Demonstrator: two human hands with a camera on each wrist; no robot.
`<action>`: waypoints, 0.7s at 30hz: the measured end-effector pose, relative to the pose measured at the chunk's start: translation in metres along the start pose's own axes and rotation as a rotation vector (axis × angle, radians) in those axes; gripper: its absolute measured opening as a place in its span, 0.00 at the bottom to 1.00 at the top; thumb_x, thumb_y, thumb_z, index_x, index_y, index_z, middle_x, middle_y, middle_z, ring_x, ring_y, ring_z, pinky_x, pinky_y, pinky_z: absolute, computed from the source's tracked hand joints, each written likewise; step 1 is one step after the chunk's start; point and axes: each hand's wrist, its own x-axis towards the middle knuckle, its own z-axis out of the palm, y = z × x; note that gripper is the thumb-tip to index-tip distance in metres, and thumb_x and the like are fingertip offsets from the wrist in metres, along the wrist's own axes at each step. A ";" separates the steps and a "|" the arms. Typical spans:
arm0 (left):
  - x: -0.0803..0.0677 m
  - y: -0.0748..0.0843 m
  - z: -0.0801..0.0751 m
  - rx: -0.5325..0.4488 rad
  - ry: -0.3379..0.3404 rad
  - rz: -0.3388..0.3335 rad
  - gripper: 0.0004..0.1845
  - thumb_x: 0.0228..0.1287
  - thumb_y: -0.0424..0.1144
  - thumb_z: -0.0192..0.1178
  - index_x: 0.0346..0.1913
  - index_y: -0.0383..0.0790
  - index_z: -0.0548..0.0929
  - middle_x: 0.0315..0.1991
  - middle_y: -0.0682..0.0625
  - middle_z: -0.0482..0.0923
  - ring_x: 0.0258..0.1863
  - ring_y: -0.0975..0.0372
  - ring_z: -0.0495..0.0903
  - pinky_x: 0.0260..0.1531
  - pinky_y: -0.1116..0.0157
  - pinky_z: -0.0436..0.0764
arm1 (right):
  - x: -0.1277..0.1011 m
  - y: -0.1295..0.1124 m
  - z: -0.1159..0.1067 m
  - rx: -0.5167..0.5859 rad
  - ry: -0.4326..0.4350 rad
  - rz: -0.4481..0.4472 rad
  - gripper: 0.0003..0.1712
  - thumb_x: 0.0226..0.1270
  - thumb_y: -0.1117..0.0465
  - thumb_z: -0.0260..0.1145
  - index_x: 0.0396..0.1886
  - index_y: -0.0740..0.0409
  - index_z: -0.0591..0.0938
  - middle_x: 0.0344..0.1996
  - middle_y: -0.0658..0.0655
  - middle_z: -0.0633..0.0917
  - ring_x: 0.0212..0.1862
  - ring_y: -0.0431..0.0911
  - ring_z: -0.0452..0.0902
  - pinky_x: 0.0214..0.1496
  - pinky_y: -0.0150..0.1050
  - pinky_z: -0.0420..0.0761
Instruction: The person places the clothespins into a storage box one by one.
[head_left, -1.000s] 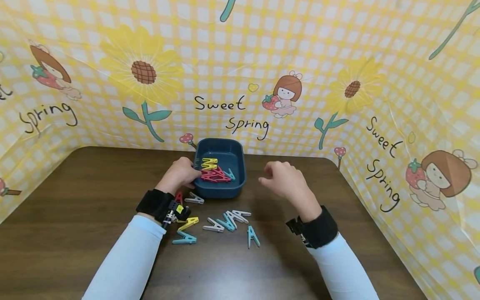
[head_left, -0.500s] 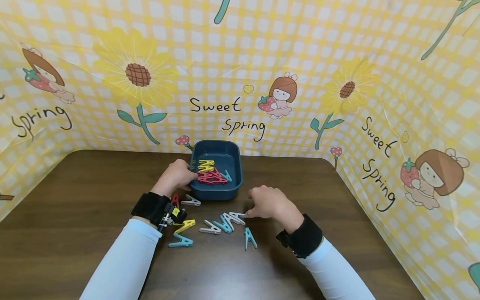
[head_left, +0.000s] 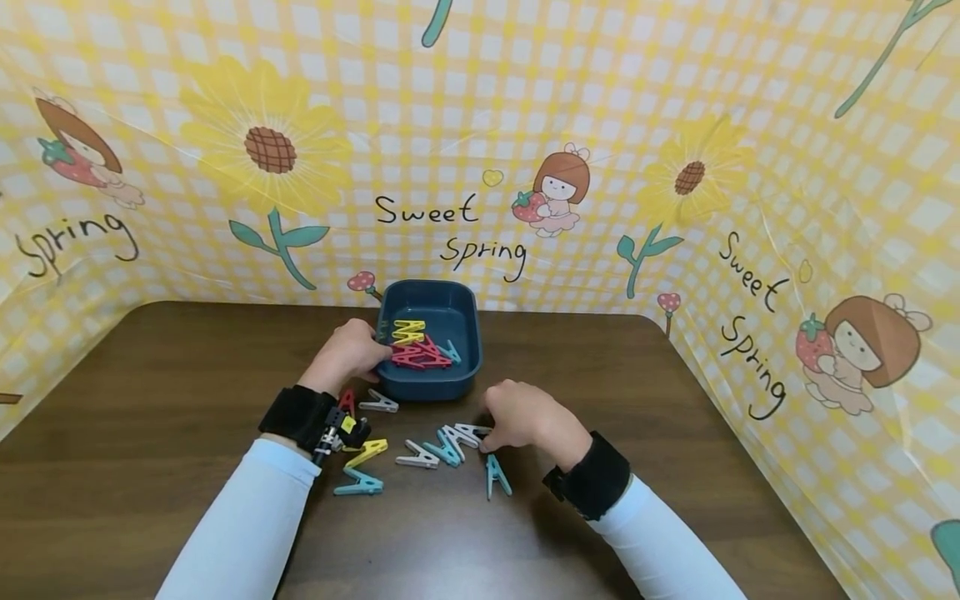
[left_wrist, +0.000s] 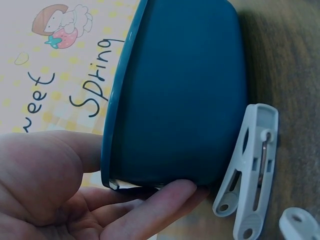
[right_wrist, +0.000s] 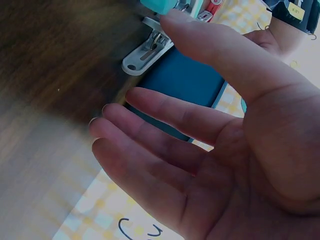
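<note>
A dark blue plastic tub (head_left: 427, 387) stands at the back, with yellow, red and light blue clothespins inside. At its left side my left hand (head_left: 347, 354) grips the wall; in the left wrist view thumb and fingers lie on either side of the tub's rim (left_wrist: 113, 115). My right hand (head_left: 528, 417) is low over the table, thumb tip beside a white clothespin (head_left: 471, 432) and above a light blue clothespin (head_left: 496, 478). In the right wrist view, its fingers (right_wrist: 145, 170) are spread and loosely bent, the palm holds nothing, and a white clothespin (right_wrist: 145, 55) lies beyond the thumb.
More loose clothespins lie in front of the tub: a white one (head_left: 380, 402), a red one (head_left: 347, 402), a yellow one (head_left: 366, 452) and a light blue one (head_left: 360, 483). A checked yellow cloth (head_left: 420, 108) walls in the brown table (head_left: 187, 400) at back and sides.
My right hand has come down and left from beside the tub to the white and light blue clothespins. The left hand keeps its grip on the tub; the head view shifted slightly.
</note>
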 end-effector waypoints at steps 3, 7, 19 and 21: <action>0.000 0.000 -0.001 -0.001 0.003 0.007 0.23 0.79 0.37 0.61 0.63 0.17 0.79 0.55 0.24 0.87 0.37 0.51 0.96 0.42 0.58 0.94 | 0.002 0.000 0.000 -0.018 -0.006 -0.022 0.21 0.65 0.50 0.83 0.51 0.56 0.91 0.42 0.52 0.90 0.39 0.43 0.80 0.48 0.41 0.88; -0.001 0.001 -0.002 0.004 -0.011 0.009 0.24 0.79 0.36 0.61 0.63 0.16 0.79 0.56 0.23 0.86 0.37 0.51 0.96 0.41 0.58 0.94 | 0.005 0.000 0.001 -0.033 -0.023 -0.036 0.20 0.66 0.52 0.82 0.53 0.56 0.91 0.46 0.53 0.90 0.42 0.43 0.81 0.52 0.42 0.88; -0.001 0.001 0.000 0.018 -0.012 0.006 0.24 0.80 0.37 0.60 0.65 0.17 0.78 0.58 0.24 0.85 0.41 0.50 0.96 0.46 0.57 0.94 | 0.007 0.005 0.004 -0.020 0.053 -0.088 0.09 0.68 0.61 0.80 0.46 0.56 0.93 0.38 0.54 0.91 0.35 0.44 0.79 0.44 0.38 0.86; -0.002 0.002 0.000 0.019 -0.011 0.007 0.23 0.80 0.37 0.60 0.64 0.18 0.78 0.58 0.24 0.85 0.41 0.50 0.96 0.46 0.57 0.94 | 0.007 0.006 0.004 -0.019 0.069 -0.084 0.10 0.68 0.61 0.80 0.47 0.56 0.93 0.39 0.54 0.91 0.34 0.44 0.79 0.45 0.38 0.87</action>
